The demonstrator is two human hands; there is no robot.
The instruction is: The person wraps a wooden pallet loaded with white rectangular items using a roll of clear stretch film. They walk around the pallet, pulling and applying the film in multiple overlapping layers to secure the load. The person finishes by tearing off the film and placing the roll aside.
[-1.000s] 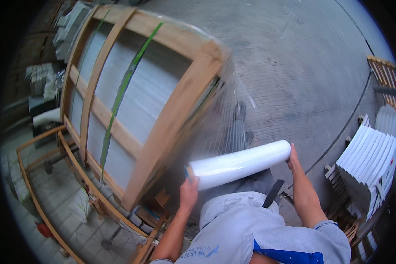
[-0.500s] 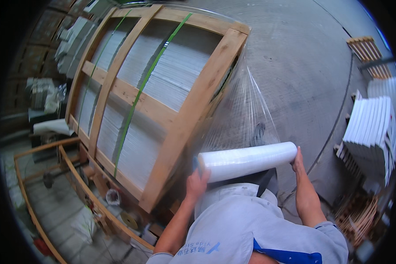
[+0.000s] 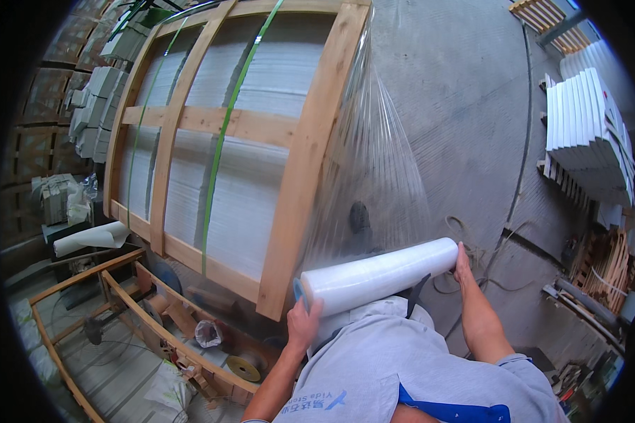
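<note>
A thick roll of clear stretch film [image 3: 381, 276] lies level across the front of my body. My left hand [image 3: 304, 324] grips its left end, next to a blue core edge, and my right hand [image 3: 462, 265] closes round the right end. From the roll, a pleated sheet of pulled-out film [image 3: 384, 155] runs up to the near side of a large wooden crate [image 3: 300, 190]. Inside the crate's frame stand white slabs [image 3: 243, 176], bound with green straps [image 3: 219, 151]. A dark shoe [image 3: 360, 217] shows through the film.
An open wooden frame [image 3: 183, 345] holds tools and a spool [image 3: 243, 367] at lower left. White slabs [image 3: 589, 134] stand on a pallet at right. A loose rope or hose [image 3: 466, 247] lies on the floor beyond my right hand. Scrap wood [image 3: 603, 271] is piled at right.
The roll has shifted left and slightly down in the view, still between both hands. The crate appears farther left and more upright, and the film stretches in a longer sheet.
</note>
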